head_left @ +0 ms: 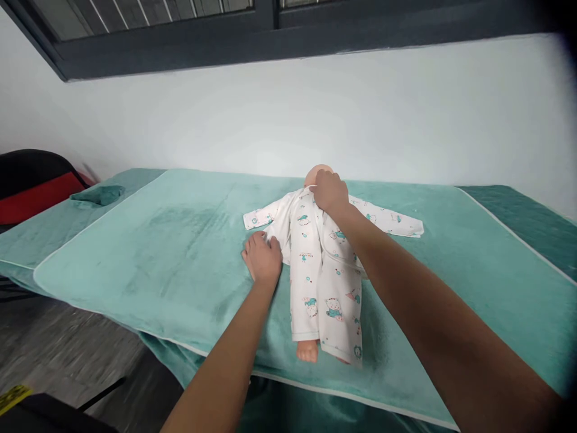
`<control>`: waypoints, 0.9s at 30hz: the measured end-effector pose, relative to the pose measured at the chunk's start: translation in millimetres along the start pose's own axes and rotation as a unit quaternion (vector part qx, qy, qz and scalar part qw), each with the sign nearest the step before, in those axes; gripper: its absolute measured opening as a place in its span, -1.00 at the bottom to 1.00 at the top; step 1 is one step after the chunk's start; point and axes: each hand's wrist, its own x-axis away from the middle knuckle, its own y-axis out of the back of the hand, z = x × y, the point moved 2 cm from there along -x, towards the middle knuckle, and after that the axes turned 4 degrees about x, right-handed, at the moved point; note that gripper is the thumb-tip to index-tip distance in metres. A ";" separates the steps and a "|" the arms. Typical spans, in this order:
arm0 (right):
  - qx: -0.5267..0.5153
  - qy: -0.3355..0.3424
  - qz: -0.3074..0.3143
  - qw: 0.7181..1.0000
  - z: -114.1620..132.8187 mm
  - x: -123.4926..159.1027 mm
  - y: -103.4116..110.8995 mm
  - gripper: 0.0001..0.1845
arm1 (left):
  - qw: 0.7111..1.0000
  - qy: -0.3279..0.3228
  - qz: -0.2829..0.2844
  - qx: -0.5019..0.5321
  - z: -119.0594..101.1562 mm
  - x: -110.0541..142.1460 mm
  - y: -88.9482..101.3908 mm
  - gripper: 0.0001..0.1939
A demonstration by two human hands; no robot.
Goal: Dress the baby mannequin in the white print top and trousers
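A baby doll (318, 174) lies on its back on a teal towel (148, 252), head toward the wall and one bare foot showing near the front edge. It wears a white printed romper (315, 270) with both sleeves spread sideways. My right hand (330, 192) is closed in a pinch on the romper's cloth at the doll's neck. My left hand (262, 257) rests on the towel against the romper's left side, its fingers curled at the edge of the cloth.
The towel covers a table with a darker teal sheet (532, 222) under it. A small folded teal cloth (99, 193) lies at the far left. A black and red chair (31, 186) stands beyond the left end. A white wall and dark window frame are behind.
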 end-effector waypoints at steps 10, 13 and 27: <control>0.000 0.177 0.056 0.983 19.2 18.3 11.3 -0.61 | 1.000 0.016 -0.004 0.005 -1.1 -3.8 0.6 -0.65; -0.051 0.152 0.078 0.984 17.5 23.6 13.7 -0.64 | 0.999 0.032 -0.010 -0.004 -2.2 -9.5 0.4 -0.61; -0.371 0.030 -0.004 0.928 -3.5 30.4 16.8 -0.69 | 0.902 -0.133 0.141 0.386 -75.0 -2.5 44.4 -0.86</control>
